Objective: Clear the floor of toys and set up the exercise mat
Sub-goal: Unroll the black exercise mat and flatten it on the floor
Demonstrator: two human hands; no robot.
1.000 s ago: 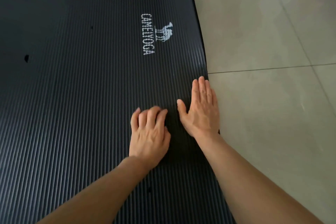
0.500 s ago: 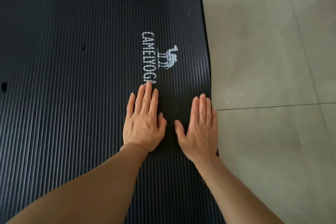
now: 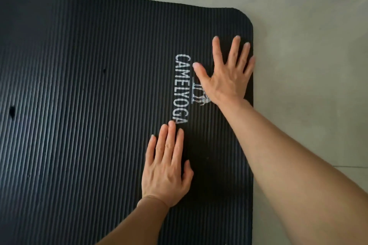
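A black ribbed exercise mat (image 3: 83, 105) lies unrolled on the floor and fills the left and middle of the head view. White "CAMELYOGA" lettering (image 3: 180, 87) runs near its right end. My right hand (image 3: 227, 73) presses flat on the mat near the far right corner, fingers spread, partly covering the camel logo. My left hand (image 3: 167, 167) lies flat on the mat just below the lettering, fingers straight and together. The far right corner of the mat lies flat. No toys are in view.
Pale grey floor tiles (image 3: 310, 85) border the mat on the right and along the top. A tile joint (image 3: 346, 166) runs off to the right edge. A few small dents mark the mat's surface, one at the left (image 3: 12, 111).
My right hand has slid forward to the mat's far right corner and spread its fingers. The corner, curled up before, now lies flat. My left hand stayed flat near the lettering.
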